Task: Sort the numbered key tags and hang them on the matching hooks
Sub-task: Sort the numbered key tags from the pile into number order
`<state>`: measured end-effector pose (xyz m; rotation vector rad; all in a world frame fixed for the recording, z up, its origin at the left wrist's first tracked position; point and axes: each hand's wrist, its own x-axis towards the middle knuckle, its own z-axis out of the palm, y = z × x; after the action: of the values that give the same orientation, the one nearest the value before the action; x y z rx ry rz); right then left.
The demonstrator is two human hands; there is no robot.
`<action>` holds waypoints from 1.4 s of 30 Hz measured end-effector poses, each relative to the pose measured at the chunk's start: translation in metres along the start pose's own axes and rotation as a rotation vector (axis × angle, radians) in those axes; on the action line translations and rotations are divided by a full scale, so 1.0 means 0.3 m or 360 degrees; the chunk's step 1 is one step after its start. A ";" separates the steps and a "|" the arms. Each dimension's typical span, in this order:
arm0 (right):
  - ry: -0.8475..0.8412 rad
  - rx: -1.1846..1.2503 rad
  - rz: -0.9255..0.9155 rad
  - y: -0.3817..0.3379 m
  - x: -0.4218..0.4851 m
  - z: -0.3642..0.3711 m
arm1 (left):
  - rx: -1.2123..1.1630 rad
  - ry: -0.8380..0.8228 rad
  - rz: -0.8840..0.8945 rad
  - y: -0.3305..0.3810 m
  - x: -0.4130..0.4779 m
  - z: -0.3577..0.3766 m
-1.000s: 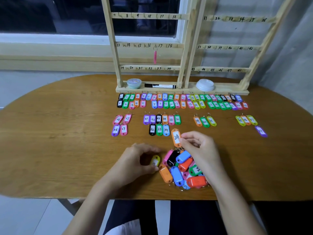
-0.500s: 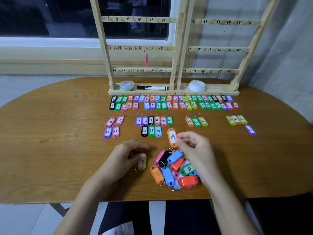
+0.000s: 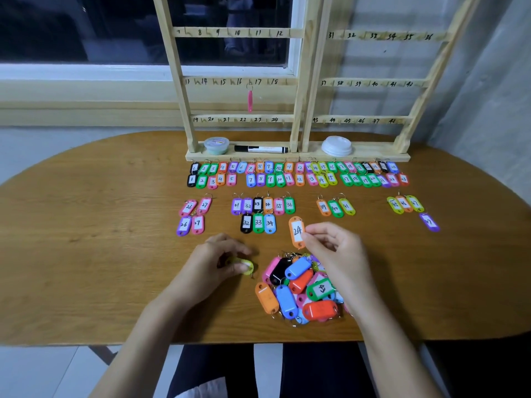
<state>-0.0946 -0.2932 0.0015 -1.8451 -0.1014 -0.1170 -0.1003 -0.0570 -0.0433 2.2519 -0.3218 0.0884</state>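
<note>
The left hand (image 3: 214,265) has drawn its yellow tag (image 3: 244,265) off the pile (image 3: 298,288) toward the table's (image 3: 86,254) left edge and turned it sideways; its label, face-up earlier, no longer shows.

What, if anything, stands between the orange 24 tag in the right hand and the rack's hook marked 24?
Nothing visible blocks the orange 24 tag. The sorted tags and black marker lie flat below a lifted path, hook 24 looks bare, and the pink tag hangs left of it.
</note>
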 end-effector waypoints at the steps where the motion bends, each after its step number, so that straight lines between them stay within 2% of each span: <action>1: -0.0002 -0.0008 -0.0003 0.000 0.001 0.001 | 0.0006 0.0054 -0.0008 0.004 0.002 0.004; 7: 0.0011 -0.0006 0.0023 0.011 0.015 0.007 | -0.0043 0.0324 0.0028 0.029 0.010 0.024; 14: 0.0015 -0.0029 0.0081 0.026 0.042 0.004 | -0.0194 0.0565 -0.0075 0.032 0.057 0.033; 18: 0.0022 0.0003 0.0086 0.025 0.064 -0.006 | -0.0412 0.0611 -0.0122 0.070 0.118 0.049; 22: 0.0052 0.0014 0.0043 0.025 0.115 -0.044 | -0.0472 0.0664 -0.0084 0.158 0.210 0.079; 28: 0.0166 0.0024 -0.0005 0.051 0.219 -0.154 | -0.0705 0.0573 -0.0136 0.240 0.372 0.161; 34: 0.0366 -0.0135 0.0030 0.121 0.394 -0.340 | -0.0718 0.0426 -0.0130 0.306 0.499 0.226; 42: 0.0777 -0.0592 0.0333 0.309 0.793 -0.659 | -0.0727 0.0370 -0.0263 0.308 0.575 0.263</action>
<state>0.1476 -0.5067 -0.0014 -2.1287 0.4815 -0.4598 0.0386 -0.2087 0.0038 1.7848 -0.0233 0.1697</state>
